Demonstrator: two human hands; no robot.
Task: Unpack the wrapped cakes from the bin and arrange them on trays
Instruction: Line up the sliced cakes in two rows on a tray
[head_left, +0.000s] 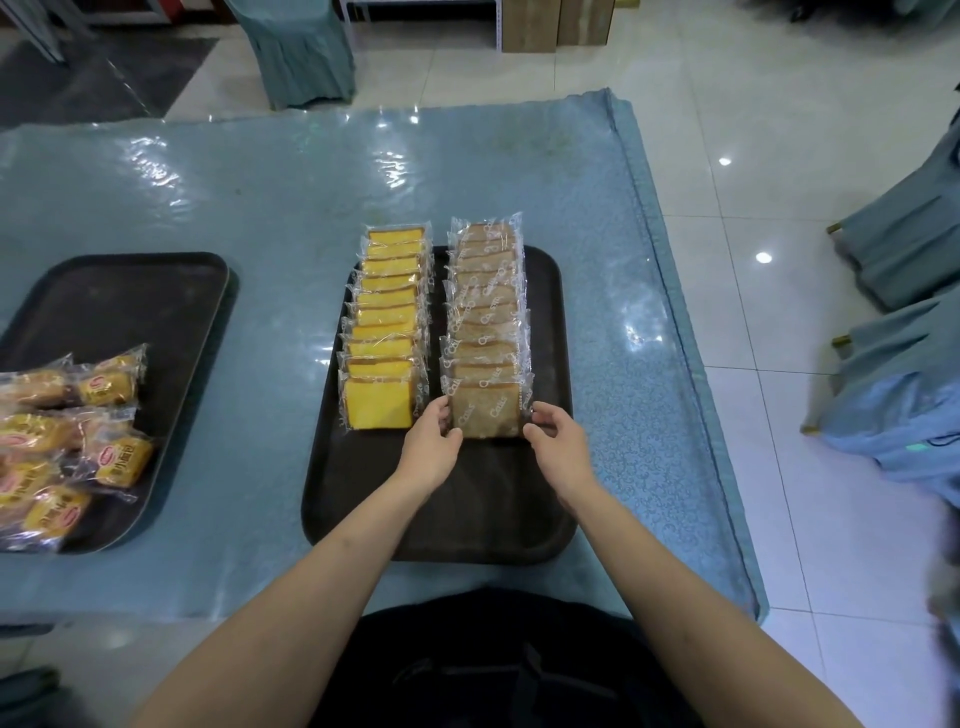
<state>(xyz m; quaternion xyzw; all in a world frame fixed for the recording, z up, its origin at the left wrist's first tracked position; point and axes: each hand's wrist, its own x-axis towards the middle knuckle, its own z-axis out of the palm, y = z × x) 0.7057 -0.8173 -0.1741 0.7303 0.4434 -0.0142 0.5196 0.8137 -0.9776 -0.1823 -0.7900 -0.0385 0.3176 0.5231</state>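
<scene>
A dark tray (550, 322) in the middle of the table carries two rows of wrapped cake slices. The left row is yellow cakes (382, 322); the right row is brown cakes (485, 312). Both rows overlap like shingles and run past the tray's far edge. My left hand (434, 447) and my right hand (556, 441) hold the nearest brown cake (485, 413) by its left and right wrapper edges, fingers curled around them. No bin is in view.
A second dark tray (130, 291) at the left holds several small wrapped cakes in yellow-and-red packs (67, 441). The table has a blue cloth under clear plastic (260, 208). Covered chairs (904, 249) stand on the tiled floor to the right.
</scene>
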